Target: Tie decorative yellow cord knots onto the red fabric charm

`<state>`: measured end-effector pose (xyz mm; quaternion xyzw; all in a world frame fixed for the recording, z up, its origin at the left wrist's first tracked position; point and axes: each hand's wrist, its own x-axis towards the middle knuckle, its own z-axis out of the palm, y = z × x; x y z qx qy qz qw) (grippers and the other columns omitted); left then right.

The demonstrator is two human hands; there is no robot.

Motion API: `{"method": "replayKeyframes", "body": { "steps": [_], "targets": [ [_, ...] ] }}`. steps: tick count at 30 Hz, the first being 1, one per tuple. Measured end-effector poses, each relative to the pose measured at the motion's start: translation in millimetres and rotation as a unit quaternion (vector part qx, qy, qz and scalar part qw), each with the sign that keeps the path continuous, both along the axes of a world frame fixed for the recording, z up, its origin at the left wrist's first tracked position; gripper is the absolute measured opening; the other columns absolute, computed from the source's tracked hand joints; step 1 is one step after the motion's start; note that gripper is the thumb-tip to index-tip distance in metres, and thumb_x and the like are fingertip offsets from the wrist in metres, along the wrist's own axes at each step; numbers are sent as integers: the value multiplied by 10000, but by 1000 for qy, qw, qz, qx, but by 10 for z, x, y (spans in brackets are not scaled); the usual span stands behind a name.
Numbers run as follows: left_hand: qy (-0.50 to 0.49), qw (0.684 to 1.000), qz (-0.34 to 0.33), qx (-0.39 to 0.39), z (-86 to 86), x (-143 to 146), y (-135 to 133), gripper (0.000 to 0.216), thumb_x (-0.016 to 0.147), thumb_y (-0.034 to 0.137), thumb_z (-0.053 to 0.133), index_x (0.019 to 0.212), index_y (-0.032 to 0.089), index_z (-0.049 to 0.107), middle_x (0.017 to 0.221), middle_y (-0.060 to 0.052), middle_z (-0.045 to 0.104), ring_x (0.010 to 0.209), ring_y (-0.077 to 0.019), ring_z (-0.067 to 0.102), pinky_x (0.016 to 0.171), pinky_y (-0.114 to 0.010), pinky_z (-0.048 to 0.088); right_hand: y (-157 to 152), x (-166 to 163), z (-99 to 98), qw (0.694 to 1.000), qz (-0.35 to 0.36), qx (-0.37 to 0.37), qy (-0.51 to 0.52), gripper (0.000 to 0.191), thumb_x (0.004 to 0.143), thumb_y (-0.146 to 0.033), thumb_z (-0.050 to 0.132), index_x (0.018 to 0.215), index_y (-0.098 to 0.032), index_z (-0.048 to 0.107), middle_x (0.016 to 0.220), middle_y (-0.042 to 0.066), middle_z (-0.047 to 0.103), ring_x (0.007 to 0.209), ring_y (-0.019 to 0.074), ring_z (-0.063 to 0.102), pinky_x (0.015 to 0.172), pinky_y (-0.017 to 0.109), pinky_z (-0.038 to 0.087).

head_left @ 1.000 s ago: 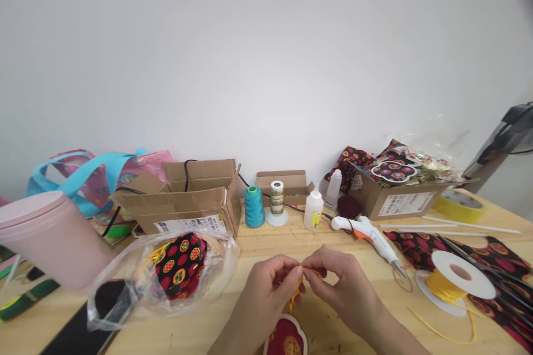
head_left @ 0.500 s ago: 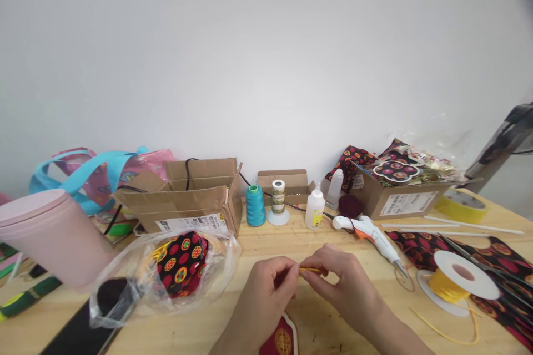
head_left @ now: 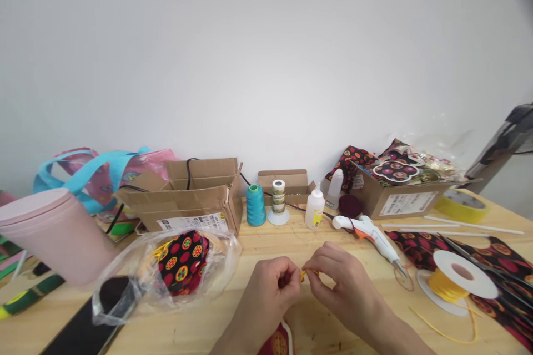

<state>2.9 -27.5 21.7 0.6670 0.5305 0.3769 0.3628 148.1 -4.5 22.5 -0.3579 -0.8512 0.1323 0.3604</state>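
Observation:
My left hand (head_left: 268,291) and my right hand (head_left: 341,283) meet low in the middle of the view, over the wooden table (head_left: 258,244). Both pinch a short piece of yellow cord (head_left: 307,273) between their fingertips. A red ornament with a gold emblem (head_left: 280,343) shows just below my left wrist, at the bottom edge; whether the cord is tied to it is hidden. A white spool of yellow cord (head_left: 456,280) lies to the right, with a loose strand trailing from it.
A white glue gun (head_left: 370,236), a glue bottle (head_left: 314,209), a teal thread cone (head_left: 255,206) and a small spool (head_left: 278,202) stand behind the hands. Cardboard boxes (head_left: 187,197), a plastic bag of patterned cloth (head_left: 179,263), a pink container (head_left: 54,236) and patterned fabric (head_left: 478,258) surround them.
The hands stayed together on the cord, with the fingers shifting slightly. The red ornament has slid lower and left, nearly out of the picture.

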Motion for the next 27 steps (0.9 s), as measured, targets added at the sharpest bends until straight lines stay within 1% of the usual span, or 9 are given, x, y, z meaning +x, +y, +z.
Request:
{"method": "replayKeyframes", "body": {
  "steps": [4, 6, 9, 14, 17, 20, 24, 27],
  "targets": [
    [-17, 1000, 4, -16, -32, 3, 3, 147, 666, 147, 398, 523, 165, 431, 459, 60, 375, 438, -74, 330, 413, -173, 252, 9, 6, 5, 999, -33, -4, 19, 179, 679, -88, 446, 659, -184, 596, 605, 27, 598, 589, 141, 499, 534, 245, 384],
    [-22, 999, 11, -28, -41, -13, 9, 149, 671, 159, 396, 525, 165, 427, 448, 58, 390, 425, -75, 342, 410, -174, 264, 30, 35, 25, 999, -27, -14, 20, 174, 703, -110, 448, 682, -191, 600, 618, 22, 606, 592, 138, 507, 546, 248, 384],
    [-8, 1000, 21, -20, -36, -40, 15, 159, 681, 178, 405, 526, 161, 430, 459, 56, 383, 439, -75, 335, 420, -175, 266, 51, 78, 55, 999, 1, -29, 14, 172, 724, -131, 447, 720, -207, 601, 637, 9, 607, 600, 132, 509, 568, 254, 382],
    [26, 1000, 13, 10, -8, -50, 11, 174, 690, 176, 404, 519, 159, 433, 481, 58, 356, 472, -75, 321, 442, -172, 262, 29, 84, 77, 999, 3, -32, 11, 138, 684, -109, 475, 715, -205, 569, 693, 8, 586, 665, 142, 508, 609, 261, 381],
    [38, 999, 9, 19, -4, -47, 12, 161, 674, 152, 405, 516, 159, 433, 481, 59, 363, 475, -74, 328, 446, -170, 264, 27, 70, 71, 1000, -5, -8, -27, 124, 684, -120, 482, 701, -203, 573, 695, 15, 569, 671, 148, 494, 589, 257, 370],
    [36, 999, 2, 14, -14, -44, 20, 142, 646, 121, 406, 513, 159, 438, 478, 61, 369, 471, -71, 330, 440, -164, 262, 45, 55, 40, 998, -6, 37, -57, 116, 688, -129, 481, 678, -192, 578, 658, 20, 561, 633, 142, 478, 556, 248, 359],
    [29, 1000, 1, 2, -36, -30, 28, 152, 638, 123, 401, 494, 159, 431, 458, 64, 369, 451, -67, 325, 426, -164, 260, 61, 22, -24, 992, -2, 108, -73, 146, 666, -82, 460, 610, -172, 560, 548, 8, 541, 547, 124, 450, 499, 227, 338],
    [9, 1000, 2, -21, -54, -5, 28, 160, 640, 152, 403, 481, 162, 415, 443, 65, 363, 427, -65, 321, 402, -166, 255, 45, -10, -58, 987, -25, 140, -70, 161, 633, -54, 439, 567, -163, 539, 507, 9, 523, 516, 121, 437, 471, 218, 330]
  ]
}}
